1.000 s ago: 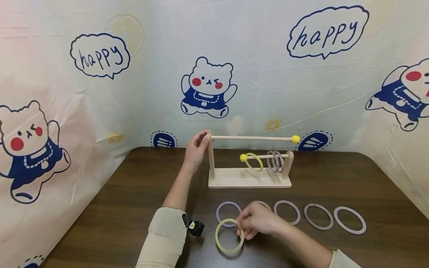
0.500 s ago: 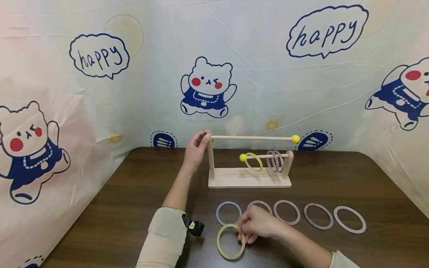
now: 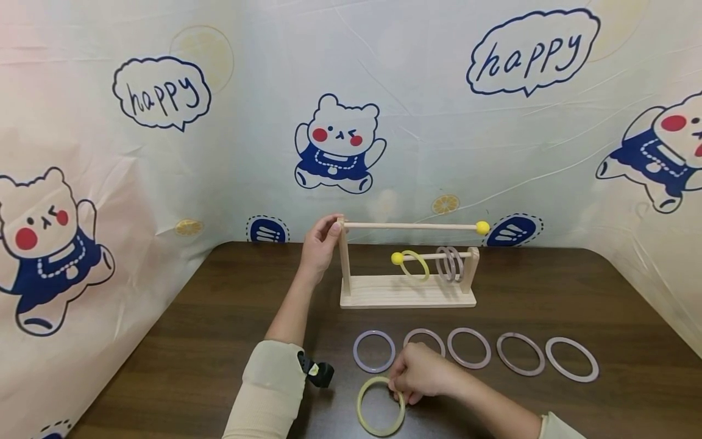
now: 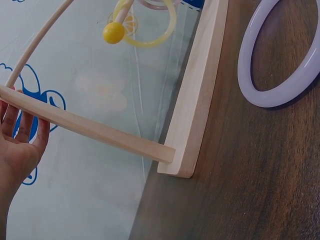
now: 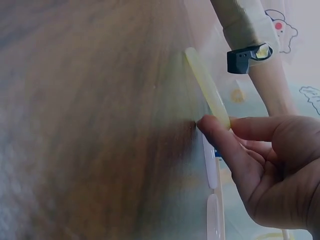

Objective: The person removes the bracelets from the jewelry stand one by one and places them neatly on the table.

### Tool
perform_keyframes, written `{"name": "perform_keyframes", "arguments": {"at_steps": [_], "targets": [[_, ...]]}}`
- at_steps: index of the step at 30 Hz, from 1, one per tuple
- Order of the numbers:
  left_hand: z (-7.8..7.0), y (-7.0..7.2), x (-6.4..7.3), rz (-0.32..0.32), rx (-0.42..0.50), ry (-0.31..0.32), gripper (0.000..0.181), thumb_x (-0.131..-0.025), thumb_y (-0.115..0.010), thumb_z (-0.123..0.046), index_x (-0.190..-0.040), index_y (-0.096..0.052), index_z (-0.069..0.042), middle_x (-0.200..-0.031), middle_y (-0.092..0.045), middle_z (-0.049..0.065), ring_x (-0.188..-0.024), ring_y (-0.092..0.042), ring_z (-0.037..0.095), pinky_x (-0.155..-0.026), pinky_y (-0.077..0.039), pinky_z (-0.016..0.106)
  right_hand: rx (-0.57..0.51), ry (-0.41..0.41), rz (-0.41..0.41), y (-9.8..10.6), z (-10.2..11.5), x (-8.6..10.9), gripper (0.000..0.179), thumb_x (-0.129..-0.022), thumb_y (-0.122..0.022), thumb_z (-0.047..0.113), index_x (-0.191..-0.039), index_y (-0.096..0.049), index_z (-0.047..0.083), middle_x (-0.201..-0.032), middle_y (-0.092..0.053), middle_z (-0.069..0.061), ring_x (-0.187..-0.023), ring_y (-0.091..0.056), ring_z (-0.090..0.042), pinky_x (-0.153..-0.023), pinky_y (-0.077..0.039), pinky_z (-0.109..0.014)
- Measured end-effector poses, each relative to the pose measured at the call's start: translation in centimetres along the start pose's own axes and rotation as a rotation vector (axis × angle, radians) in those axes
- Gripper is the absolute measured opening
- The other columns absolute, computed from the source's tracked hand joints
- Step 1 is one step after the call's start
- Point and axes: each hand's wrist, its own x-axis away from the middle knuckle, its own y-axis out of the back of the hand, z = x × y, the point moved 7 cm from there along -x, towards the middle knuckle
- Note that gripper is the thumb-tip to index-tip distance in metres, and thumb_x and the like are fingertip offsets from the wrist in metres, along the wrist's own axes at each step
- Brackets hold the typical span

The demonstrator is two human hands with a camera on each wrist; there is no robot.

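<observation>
My left hand (image 3: 319,250) holds the top of the tall left upright (image 3: 345,262) of a wooden stand (image 3: 406,299), thumb in front and fingers behind. Low over the table near me, my right hand (image 3: 425,373) pinches a yellow-green ring (image 3: 359,406) by its right side, between thumb and fingertips. The right wrist view shows this ring (image 5: 206,84) edge-on and tilted. Just beyond it lies a blue-violet ring (image 3: 356,352). The stand's upper rod (image 3: 411,225) carries no ring. On its lower rod hang a yellow ring (image 3: 426,268) and several pale purple rings (image 3: 451,278).
Several pale purple and pinkish rings (image 3: 470,366) lie in a row to the right on the dark wooden table (image 3: 219,366). Yellow balls (image 3: 482,227) cap the rods' free ends. A printed curtain (image 3: 247,152) stands behind the table.
My right hand has moved slightly toward me and down, bringing the yellow-green ring below the blue-violet one in the head view. My left hand and the stand stay put.
</observation>
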Motion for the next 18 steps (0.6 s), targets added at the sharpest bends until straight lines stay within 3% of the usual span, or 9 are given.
{"name": "perform_keyframes", "arguments": {"at_steps": [10, 18], "targets": [[0.0, 0.1, 0.1, -0.001, -0.021, 0.008, 0.031, -0.096, -0.05, -0.016, -0.121, -0.054, 0.002, -0.108, -0.06, 0.014, -0.1, -0.058, 0.029, -0.083, -0.047, 0.031, 0.17, 0.019, -0.076, 0.2, 0.8, 0.2, 0.016, -0.077, -0.072, 0.003, -0.062, -0.069, 0.01, -0.046, -0.055, 0.007, -0.039, -0.053, -0.006, -0.039, -0.046, -0.022], [0.0, 0.0, 0.1, -0.008, -0.02, 0.011, 0.031, -0.096, -0.05, -0.016, -0.121, -0.054, 0.002, -0.108, -0.059, 0.014, -0.099, -0.058, 0.028, -0.081, -0.046, 0.029, 0.263, 0.059, -0.131, 0.3, 1.4, 0.3, 0.016, -0.074, -0.074, 0.004, -0.06, -0.069, 0.013, -0.044, -0.052, 0.011, -0.037, -0.048, -0.001, -0.036, -0.042, -0.02]]}}
